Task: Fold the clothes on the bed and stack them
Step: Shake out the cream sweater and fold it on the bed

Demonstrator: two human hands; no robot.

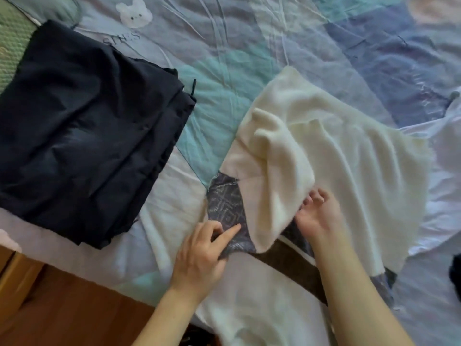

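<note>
Right of centre on the bed (pixel 249 58), the cream cloth (pixel 336 156) lay limp and light. Your right hand (pixel 316 216) lifted its near edge, fingers loosely curled; your left hand (pixel 202 248) pinched the patterned fabric (pixel 225 203) beneath. You'd best grip corners, since it sagged.

dark object at right edge (pixel 455 270): cut off, unidentifiable | grey patterned woven cloth (pixel 225 203): largely covered by cream fleece fabric (pixel 324 151)

Left hand (pixel 202 248) pinching patterned cloth (pixel 225 203), right hand (pixel 318 216) gripping cream cloth (pixel 324 151), dark folded stack (pixel 84 131) beside
</note>
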